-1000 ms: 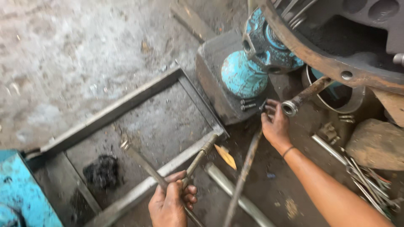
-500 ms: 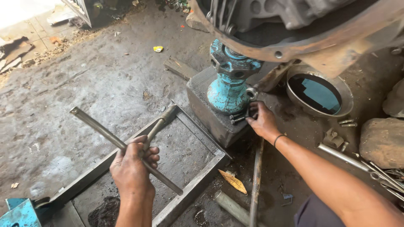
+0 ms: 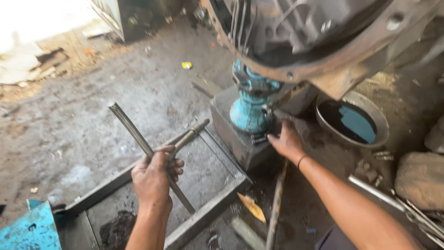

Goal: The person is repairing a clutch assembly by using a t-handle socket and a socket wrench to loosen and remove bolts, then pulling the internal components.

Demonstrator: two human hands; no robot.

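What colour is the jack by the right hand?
Worn turquoise-blue jack, seen in the head view, beside the right hand.

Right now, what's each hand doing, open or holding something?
Left hand: closed around a cross-shaped metal wrench.
Right hand: resting at the turquoise jack base; grip cannot be told.

Daylight comes from the upper left, where the floor [image 3: 27,28] blows out to white glare. Under the housing [image 3: 323,41] it's dim. My left hand [image 3: 152,178] and the bar [image 3: 138,139] smear with motion blur.
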